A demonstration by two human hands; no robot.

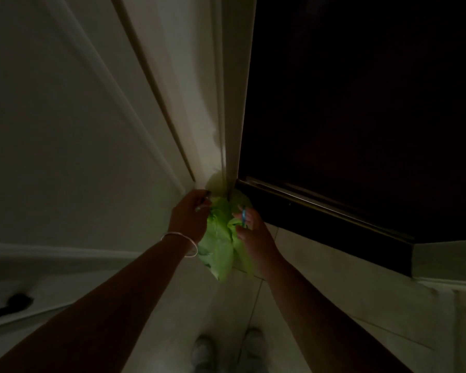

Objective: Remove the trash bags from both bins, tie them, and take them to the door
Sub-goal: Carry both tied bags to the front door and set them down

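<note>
While the dark door [361,90] stands beyond the grip, the green trash bag [221,249] hangs between both hands above the floor [320,278]. Right hand [249,228] pinches its top; left hand [190,216] curls beside it, hold unclear.

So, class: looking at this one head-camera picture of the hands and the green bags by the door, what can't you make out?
- Whether the green bags are tied: head view, both hands cover their tops.
- What the left hand pinches: too dark and small.
- How many bags: folds merge, the right hand covers part.
- Anything in the dark doorway: unlit.
- The shoes: cut off by the bottom edge.
</note>
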